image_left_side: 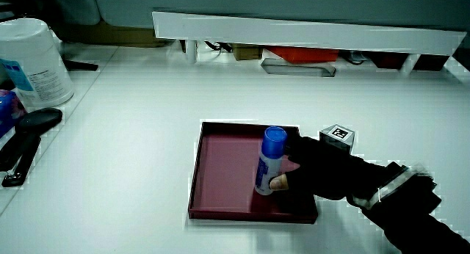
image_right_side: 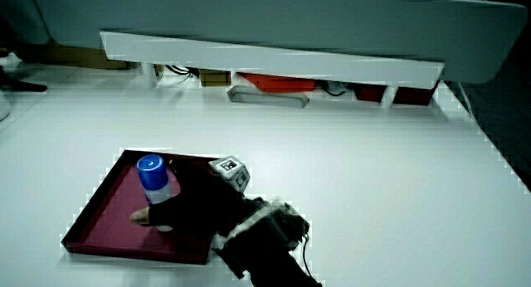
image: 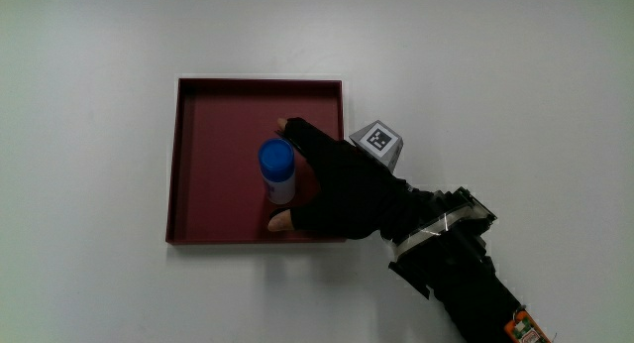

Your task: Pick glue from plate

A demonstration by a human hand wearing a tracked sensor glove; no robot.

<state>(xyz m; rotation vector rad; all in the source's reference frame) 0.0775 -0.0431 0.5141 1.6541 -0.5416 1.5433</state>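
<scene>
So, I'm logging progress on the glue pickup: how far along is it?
Done: the hand has reached into the dark red plate and its fingers are wrapped around the blue-capped glue stick. In hand: the grasp itself; in a side view the glue stands upright, apparently not yet raised from the plate. Left: lifting it up and clear of the plate.

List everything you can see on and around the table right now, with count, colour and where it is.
Glue stick: one, white body with blue cap, upright in the tray.
Tray: one, dark red, square, on the white table.
Canister: one, white with blue label, at the table's edge in a side view.
Stapler: one, black, beside the canister, nearer to the person.
Low partition: one, white, with red items under it.
Hand: one, black glove, patterned cube on its back, grip closed around the glue stick.
</scene>
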